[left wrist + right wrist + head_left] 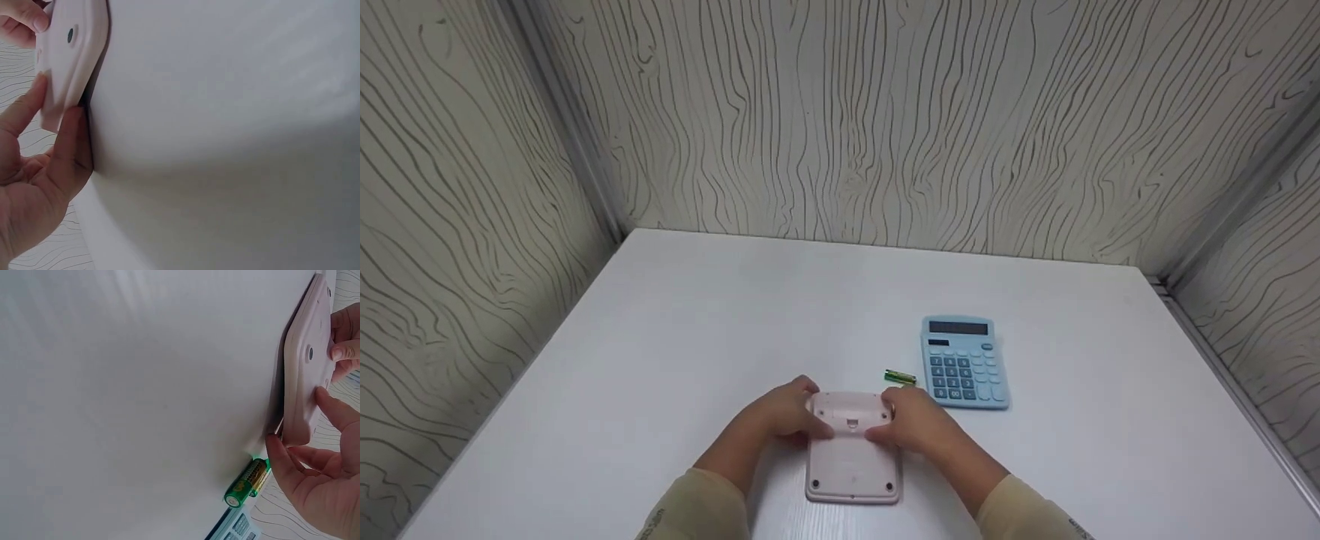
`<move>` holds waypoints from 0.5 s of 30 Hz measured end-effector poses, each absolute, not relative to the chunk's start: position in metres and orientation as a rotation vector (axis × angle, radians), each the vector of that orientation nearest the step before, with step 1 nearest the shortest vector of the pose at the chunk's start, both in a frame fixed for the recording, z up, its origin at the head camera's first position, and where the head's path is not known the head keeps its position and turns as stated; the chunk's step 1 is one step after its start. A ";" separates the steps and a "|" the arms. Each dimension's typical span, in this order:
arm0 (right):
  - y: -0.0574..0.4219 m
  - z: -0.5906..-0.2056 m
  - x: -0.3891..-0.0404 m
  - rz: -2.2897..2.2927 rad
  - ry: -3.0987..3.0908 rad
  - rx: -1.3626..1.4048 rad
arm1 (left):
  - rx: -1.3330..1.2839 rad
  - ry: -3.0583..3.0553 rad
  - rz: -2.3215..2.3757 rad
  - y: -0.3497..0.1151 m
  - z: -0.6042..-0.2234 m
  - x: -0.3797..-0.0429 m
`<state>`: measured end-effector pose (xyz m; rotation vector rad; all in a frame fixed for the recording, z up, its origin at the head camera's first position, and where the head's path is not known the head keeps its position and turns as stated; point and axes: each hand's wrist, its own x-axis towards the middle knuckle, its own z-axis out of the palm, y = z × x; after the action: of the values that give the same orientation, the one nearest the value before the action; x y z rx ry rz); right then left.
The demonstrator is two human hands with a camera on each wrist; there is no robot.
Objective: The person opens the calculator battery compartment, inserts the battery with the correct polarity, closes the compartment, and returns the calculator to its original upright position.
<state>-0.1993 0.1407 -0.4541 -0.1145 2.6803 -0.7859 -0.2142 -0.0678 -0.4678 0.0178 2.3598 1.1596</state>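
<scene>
A pink calculator (853,466) lies face down on the white table, its back showing small dark round feet and a cover latch (852,424) near the far end. My left hand (784,411) grips its left edge, thumb on the back and fingers at the side. On the opposite edge, my right hand (921,424) holds it the same way. Both wrist views show the far end tipped slightly off the table, with fingers beneath it. Green and gold batteries (247,484) lie beside the right hand.
A light blue calculator (964,364) rests face up to the right, just past the batteries. Behind the white table (697,315) stands a wood-grain patterned wall (840,120), with similar panels on both sides.
</scene>
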 end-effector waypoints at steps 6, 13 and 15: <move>0.140 -0.449 -0.203 -0.740 2.764 -0.139 | 0.001 2.333 1.198 -0.068 -0.468 -0.214; 0.136 -0.450 -0.201 -0.698 2.817 -0.429 | 0.025 2.356 1.163 -0.068 -0.469 -0.214; 0.133 -0.452 -0.200 -0.689 2.825 -0.511 | 0.040 2.360 1.157 -0.068 -0.468 -0.214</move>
<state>-0.2002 0.1333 -0.4521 -0.5113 2.8253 -0.6895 -0.2140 -0.0683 -0.4680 0.0401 2.3597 1.1573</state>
